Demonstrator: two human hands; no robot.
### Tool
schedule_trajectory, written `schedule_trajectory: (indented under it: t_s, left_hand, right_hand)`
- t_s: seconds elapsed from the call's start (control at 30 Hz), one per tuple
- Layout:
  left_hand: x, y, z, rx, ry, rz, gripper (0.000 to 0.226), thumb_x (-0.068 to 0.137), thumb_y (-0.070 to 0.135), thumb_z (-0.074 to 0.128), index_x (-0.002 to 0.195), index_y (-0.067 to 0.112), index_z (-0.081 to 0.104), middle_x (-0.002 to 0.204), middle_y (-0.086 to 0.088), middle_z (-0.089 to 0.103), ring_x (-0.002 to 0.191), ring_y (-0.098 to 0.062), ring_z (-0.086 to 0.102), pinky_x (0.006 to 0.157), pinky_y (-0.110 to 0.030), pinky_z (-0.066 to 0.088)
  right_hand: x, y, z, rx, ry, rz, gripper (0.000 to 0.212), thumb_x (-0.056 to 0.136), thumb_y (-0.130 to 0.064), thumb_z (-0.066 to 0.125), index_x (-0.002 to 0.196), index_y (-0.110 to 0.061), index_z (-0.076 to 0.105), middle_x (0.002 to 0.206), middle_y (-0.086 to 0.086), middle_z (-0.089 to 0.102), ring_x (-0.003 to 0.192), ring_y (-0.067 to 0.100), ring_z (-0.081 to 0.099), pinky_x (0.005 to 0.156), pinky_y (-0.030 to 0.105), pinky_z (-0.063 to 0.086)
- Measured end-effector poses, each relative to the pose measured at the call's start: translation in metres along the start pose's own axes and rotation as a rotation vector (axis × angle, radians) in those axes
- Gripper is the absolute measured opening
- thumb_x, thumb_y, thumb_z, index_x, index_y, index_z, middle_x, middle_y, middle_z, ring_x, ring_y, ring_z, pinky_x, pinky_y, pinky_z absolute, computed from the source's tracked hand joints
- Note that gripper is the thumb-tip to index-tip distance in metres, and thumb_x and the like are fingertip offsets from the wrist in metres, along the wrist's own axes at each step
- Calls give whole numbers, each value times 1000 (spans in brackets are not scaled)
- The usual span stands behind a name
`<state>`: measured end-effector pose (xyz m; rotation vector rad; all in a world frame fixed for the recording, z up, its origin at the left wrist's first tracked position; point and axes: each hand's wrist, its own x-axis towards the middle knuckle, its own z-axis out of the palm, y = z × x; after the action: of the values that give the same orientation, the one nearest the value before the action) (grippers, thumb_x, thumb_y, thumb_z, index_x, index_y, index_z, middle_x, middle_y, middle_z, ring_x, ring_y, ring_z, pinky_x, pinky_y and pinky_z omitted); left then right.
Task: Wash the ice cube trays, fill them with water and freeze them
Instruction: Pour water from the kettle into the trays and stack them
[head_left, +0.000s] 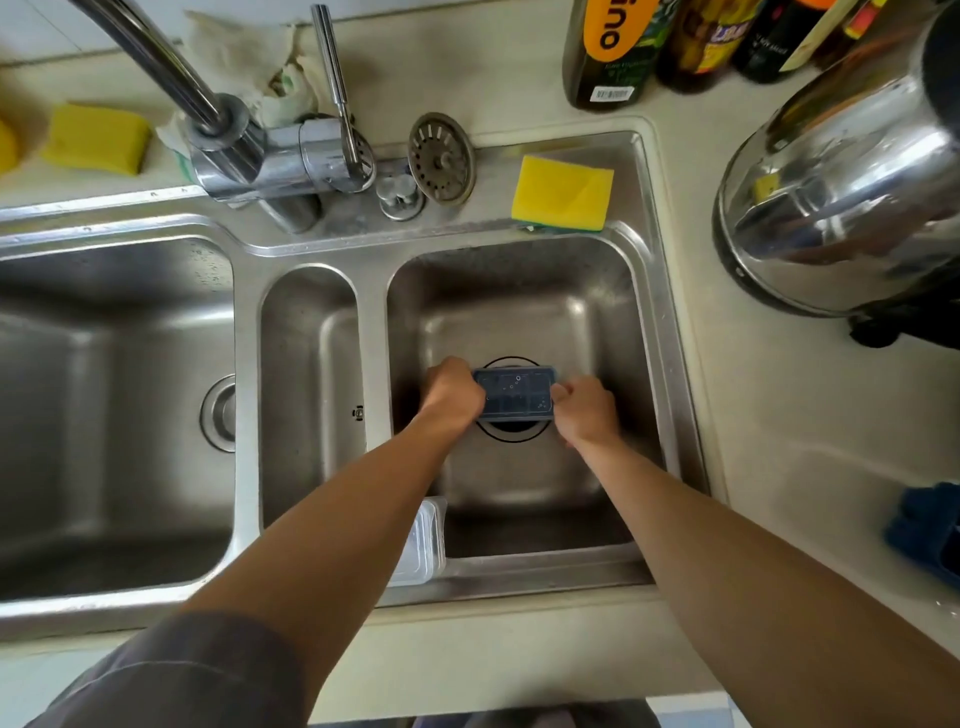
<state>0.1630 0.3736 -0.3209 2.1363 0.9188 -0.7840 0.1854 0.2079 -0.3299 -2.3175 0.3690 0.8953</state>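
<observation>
Head view looks down on a pale bench (779, 415) with a steel sink (244, 364) of three basins set into it. The work is happening in the right basin (519, 291). A big shiny pot (841, 197) stands on the bench to its right, and the tap (228, 130) swings up and away to the left, its outlet out of frame, so no water is seen falling here. A clear plastic tub (423, 540) perches on the near rim, partly under the left forearm; a careless pull back of that arm could knock it into the basin. A yellow sponge (563, 193) sits on the back ledge, within reach but unused. The left hand (452, 389) and right hand (587, 410) each grip one short end of the blue ice cube tray (514, 392), fingers (560, 392) curled round its edges, holding it low and roughly level right above the open drain (511, 431). Droplets or bubbles dot its top, so it is probably slick. The main risk is a slip from wet hands, dropping the tray onto the drain mouth or cracking it on the steel. The strainer (441, 156) lies out on the ledge, so anything small that comes loose would go straight down. A blue thing (930, 530) at the right edge may be another tray; I cannot tell.
</observation>
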Motion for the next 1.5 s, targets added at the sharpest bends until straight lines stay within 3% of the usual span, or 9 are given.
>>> schedule_trajectory:
  t_s: [0.1, 0.3, 0.47, 0.67, 0.83, 1.07, 1.2, 1.3, 1.5]
  left_hand:
    - [3, 4, -3, 15, -14, -15, 24, 95, 2, 57, 117, -1, 66, 111, -22, 67, 96, -38, 70, 85, -45, 61]
    - [-7, 4, -8, -11, -24, 10, 29, 103, 21, 53, 113, -2, 67, 108, -21, 69, 93, -35, 69, 82, -41, 59]
    - [-33, 13, -16, -214, 129, 91, 49, 105, 53, 39, 100, 8, 59, 83, -4, 59, 72, -15, 54, 66, -27, 43]
    - [-78, 32, -30, -474, 170, 35, 63, 99, 69, 34, 116, 13, 56, 107, -9, 57, 76, -19, 62, 51, -31, 59]
    - [-121, 57, -45, -340, 266, 24, 69, 103, 59, 29, 117, 4, 67, 108, -18, 66, 91, -33, 67, 86, -47, 59]
    - [-166, 90, -73, -156, 351, 149, 43, 98, 35, 32, 67, 14, 54, 68, -2, 52, 62, -17, 51, 64, -34, 44]
    - [-178, 107, -79, -124, 336, 221, 42, 96, 36, 35, 71, 11, 58, 77, -4, 59, 70, -18, 55, 66, -35, 40]
    - [-188, 120, -80, -90, 320, 296, 41, 99, 33, 35, 75, 12, 60, 81, -7, 62, 77, -26, 59, 70, -35, 39]
    - [-195, 125, -86, 31, 388, 399, 46, 107, 33, 35, 105, 1, 68, 105, -20, 70, 100, -38, 65, 75, -34, 41]
  right_hand:
    - [-3, -2, 4, -57, 31, -2, 29, 107, -22, 46, 104, -3, 68, 97, 14, 66, 81, 25, 55, 57, 29, 35]
    - [-11, -5, -10, 65, -74, 58, 22, 106, -22, 52, 112, -7, 67, 106, 15, 69, 96, 32, 71, 83, 46, 63]
    - [-48, -7, -33, 223, -45, -102, 7, 103, -25, 59, 99, -19, 61, 89, 7, 70, 66, 10, 68, 50, 16, 52]
    - [-98, -14, -68, 213, -33, -313, 13, 102, -27, 59, 92, -19, 61, 76, 3, 70, 50, 2, 63, 48, 15, 48]
    - [-126, -19, -108, 135, -82, -395, 21, 102, -36, 57, 88, -21, 62, 75, -1, 70, 52, 1, 64, 47, 14, 46]
    - [-138, -57, -177, 25, 35, -539, 50, 98, -61, 49, 75, -17, 54, 70, -5, 57, 68, 15, 56, 68, 36, 42]
    - [-149, -78, -193, -86, -52, -556, 62, 100, -65, 38, 60, -17, 44, 63, 1, 55, 60, 18, 55, 63, 35, 42]
    - [-152, -86, -197, -154, -109, -538, 69, 100, -68, 33, 87, -12, 70, 79, 4, 66, 71, 16, 63, 60, 29, 44]
    - [-156, -90, -197, -157, -112, -493, 70, 100, -69, 32, 104, -10, 68, 93, 10, 68, 74, 19, 64, 53, 26, 43]
